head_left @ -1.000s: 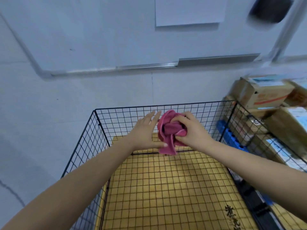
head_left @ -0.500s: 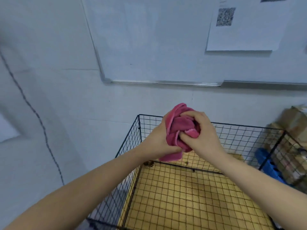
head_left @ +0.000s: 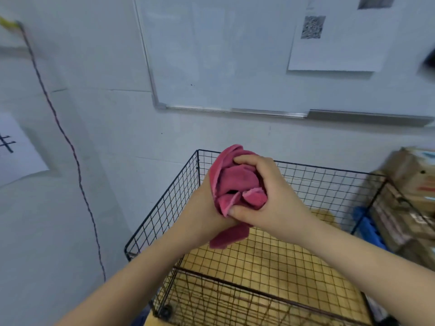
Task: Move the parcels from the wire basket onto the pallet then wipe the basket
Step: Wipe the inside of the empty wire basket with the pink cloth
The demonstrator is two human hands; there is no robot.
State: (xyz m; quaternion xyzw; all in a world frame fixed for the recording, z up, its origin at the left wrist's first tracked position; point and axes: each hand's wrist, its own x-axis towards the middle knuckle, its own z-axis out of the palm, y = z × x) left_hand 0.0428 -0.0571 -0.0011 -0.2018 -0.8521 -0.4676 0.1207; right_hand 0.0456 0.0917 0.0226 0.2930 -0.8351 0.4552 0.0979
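A person's two bare forearms reached forward over an empty-looking wire basket (head_left: 174, 191). The right hand (head_left: 270, 198) gripped a bunched pink cloth (head_left: 235, 182), fingers curled over its top and thumb pinching its lower folds. The left hand (head_left: 202, 215) pressed against the cloth from the opposite side; its fingers were hidden behind the folds, so how tightly they curled could not be told. A second earlier that left hand had been flat and straight-fingered beside the cloth; it had since closed in, and the cloth had been gathered into a tighter wad. The basket's far left corner lay just beyond and below the fingertips. No parcels showed inside the basket; cardboard parcels (head_left: 409, 182) were stacked well to the right of the right-hand fingers, over a blue pallet (head_left: 367, 229). Moving the parcels looked finished, and wiping seemed about to begin.
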